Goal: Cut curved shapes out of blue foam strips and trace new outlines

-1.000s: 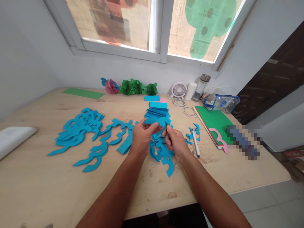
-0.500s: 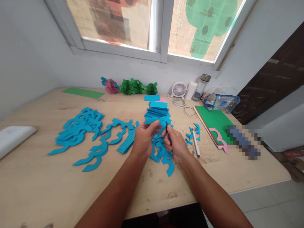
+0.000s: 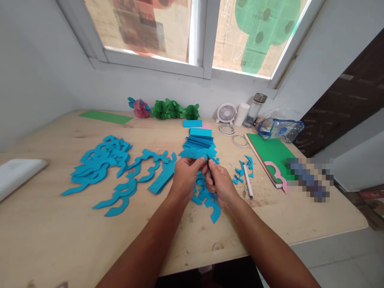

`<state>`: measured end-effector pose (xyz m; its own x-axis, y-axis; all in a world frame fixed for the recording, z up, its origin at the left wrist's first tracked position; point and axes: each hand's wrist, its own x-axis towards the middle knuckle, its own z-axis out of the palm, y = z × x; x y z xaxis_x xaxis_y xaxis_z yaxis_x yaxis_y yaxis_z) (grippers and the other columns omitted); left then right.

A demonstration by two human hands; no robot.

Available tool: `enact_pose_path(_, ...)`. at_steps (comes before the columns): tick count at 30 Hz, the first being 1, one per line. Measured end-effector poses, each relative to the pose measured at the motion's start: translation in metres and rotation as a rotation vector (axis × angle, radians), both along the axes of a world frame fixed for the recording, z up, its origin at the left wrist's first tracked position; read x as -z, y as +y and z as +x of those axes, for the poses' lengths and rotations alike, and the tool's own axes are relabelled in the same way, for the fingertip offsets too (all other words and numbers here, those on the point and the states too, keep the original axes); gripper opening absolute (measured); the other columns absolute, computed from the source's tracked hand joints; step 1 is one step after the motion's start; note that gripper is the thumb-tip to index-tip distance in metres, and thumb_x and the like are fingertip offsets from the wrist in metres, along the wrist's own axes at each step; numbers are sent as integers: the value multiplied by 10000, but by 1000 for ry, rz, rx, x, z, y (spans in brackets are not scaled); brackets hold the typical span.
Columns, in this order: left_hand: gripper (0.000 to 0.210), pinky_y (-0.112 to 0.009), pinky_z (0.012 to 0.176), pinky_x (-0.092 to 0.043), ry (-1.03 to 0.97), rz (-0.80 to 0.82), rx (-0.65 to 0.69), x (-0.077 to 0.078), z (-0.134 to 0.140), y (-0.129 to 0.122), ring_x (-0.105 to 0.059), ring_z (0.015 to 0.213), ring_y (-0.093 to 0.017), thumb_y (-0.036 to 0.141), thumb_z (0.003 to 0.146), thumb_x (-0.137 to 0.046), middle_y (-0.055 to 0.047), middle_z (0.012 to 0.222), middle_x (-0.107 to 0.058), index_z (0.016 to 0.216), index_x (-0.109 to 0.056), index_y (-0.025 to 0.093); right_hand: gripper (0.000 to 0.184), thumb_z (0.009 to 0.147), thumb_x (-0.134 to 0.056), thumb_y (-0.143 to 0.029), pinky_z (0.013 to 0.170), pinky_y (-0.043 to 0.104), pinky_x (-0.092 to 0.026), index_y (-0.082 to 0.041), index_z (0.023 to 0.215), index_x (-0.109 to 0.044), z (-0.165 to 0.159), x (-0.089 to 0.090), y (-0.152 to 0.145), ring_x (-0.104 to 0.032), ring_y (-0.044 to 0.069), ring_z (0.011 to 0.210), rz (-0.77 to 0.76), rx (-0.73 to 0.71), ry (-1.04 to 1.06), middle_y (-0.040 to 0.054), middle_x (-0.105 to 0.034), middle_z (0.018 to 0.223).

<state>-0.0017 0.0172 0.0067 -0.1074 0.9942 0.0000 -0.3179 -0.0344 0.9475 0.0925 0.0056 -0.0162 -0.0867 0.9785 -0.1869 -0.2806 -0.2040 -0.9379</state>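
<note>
In the head view, my left hand (image 3: 186,176) pinches a piece of blue paper (image 3: 196,153) with a wavy cut edge. My right hand (image 3: 220,180) is closed round dark-handled scissors (image 3: 211,173), mostly hidden by the fingers, their tip end against the paper. Both hands meet close together above the table. Under and below them lie curly blue cut-outs (image 3: 214,212). Just beyond my fingers is a stack of folded blue paper strips (image 3: 199,141). Left of my left hand rest more blue strips (image 3: 160,182) with drawn outlines.
Heaps of wavy blue cut-outs (image 3: 102,160) spread left on the wooden table (image 3: 75,244). To the right are blue scraps (image 3: 240,172), a white marker (image 3: 248,181), green sheets (image 3: 273,150) and a pink cut-out (image 3: 277,174). A small fan (image 3: 227,113) and bottle (image 3: 255,110) stand behind.
My hands have drawn closer together, the right shifting slightly left and the left slightly right. The blue paper between them has turned, showing its wavy edge more to the left.
</note>
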Motion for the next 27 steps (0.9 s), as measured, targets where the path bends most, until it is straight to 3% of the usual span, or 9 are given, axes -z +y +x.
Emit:
enact_pose_path(9, 270, -236, 478, -389, -7, 6, 29, -4, -2, 0, -418, 441, -98, 237, 609, -666, 31, 428, -472, 420, -479, 185, 470, 727, -572, -650, 313, 202, -130, -183, 693, -540, 2, -1, 1, -238, 45, 292, 9, -9, -46, -101, -368, 375)
enact_pose_path(27, 215, -251, 550, -417, -45, -49, -26, 5, -5, 4, -522, 536, -128, 260, 578, -726, 26, 500, -532, 519, -539, 172, 446, 762, -562, -619, 300, 185, -140, -180, 684, -535, -1, 0, -2, -220, 40, 278, -7, -24, 21, -108, -355, 356)
